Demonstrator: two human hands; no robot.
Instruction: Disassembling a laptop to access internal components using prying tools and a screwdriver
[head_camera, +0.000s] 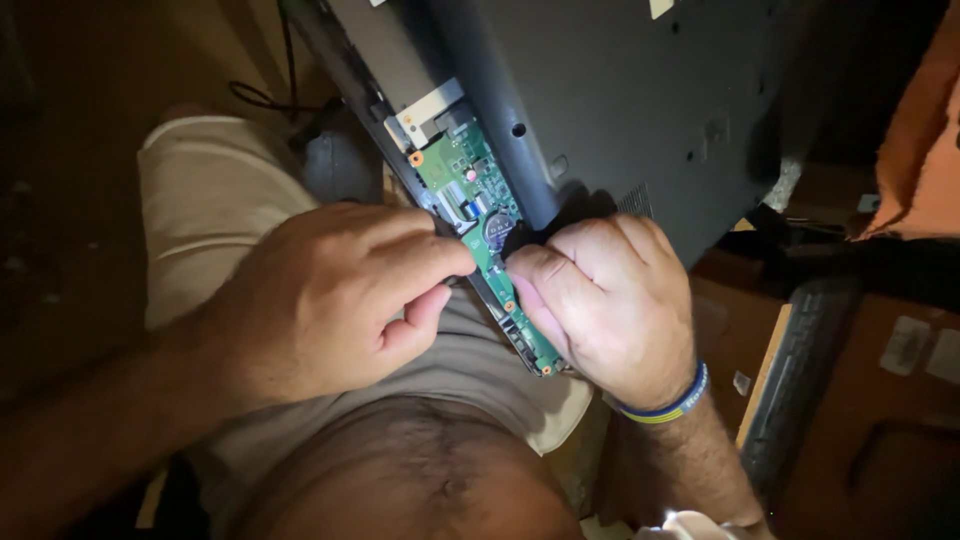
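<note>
A dark grey laptop (640, 110) rests upside down and tilted across the person's lap, its bottom cover partly off along the near edge. In the exposed strip lies a narrow green circuit board (470, 185), running diagonally from upper left to lower right, with a round coin battery (497, 231) seated on it.

Left hand (330, 300): fingers curled in, thumb and forefinger tip (455, 258) brought together at the board's left edge, just beside the coin battery. Whether anything is pinched between them cannot be told.

Right hand (605, 305): fingers folded, thumb (530, 275) pressed against the board's right edge just below the battery, fingertips tucked under the rim of the dark cover. It appears to grip the cover's edge. A blue and yellow wristband (668, 405) sits on this wrist.

The board lies between the two hands, touched by both thumbs, its lower end showing under the right palm.

A black keyboard (800, 380) stands on edge at right, well apart
</note>
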